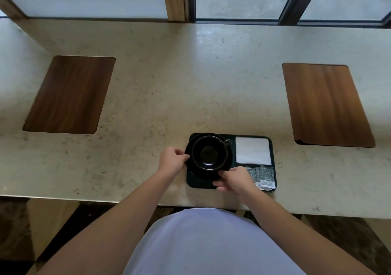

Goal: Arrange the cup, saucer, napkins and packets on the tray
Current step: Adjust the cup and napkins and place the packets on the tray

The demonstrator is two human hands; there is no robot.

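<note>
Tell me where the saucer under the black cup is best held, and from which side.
By its rim, at opposite edges. The saucer is wide and flat, and the cup fills its middle, so only the outer rim is free. The left hand takes the left edge and the right hand the near-right edge, a balanced hold.

Both bare forearms reach forward from the bottom of my view, converging toward centre. Left hand [172, 161]: wrist roughly straight, back of hand up, fingers curled inward with fingertips [186, 157] pinched at the left rim of the round black saucer [191, 169]. Right hand [233, 179]: wrist bent slightly inward, thumb and fingers closed on the saucer's near-right edge, lower fingers tucked underneath. Elbows out wide, both sleeves out of sight.
</note>
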